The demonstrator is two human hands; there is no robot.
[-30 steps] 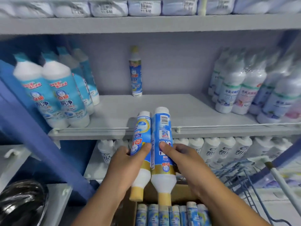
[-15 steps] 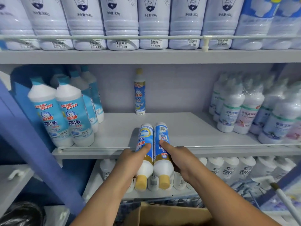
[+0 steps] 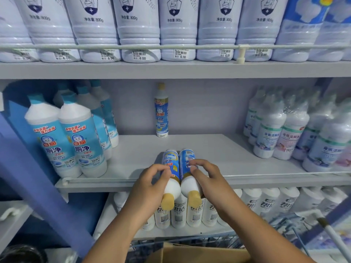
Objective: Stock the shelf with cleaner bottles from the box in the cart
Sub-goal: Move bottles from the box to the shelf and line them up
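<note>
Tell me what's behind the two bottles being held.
Behind the two held bottles, bare middle shelf runs back to one upright matching bottle at the back wall. Shelf directly under them is hidden.

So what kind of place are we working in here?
Most likely a shop's cleaning-products aisle: shelves of bottles with price stickers reading 6.00, a wire cart holding a cardboard box, and both hands laying two cleaner bottles on the middle shelf.
</note>
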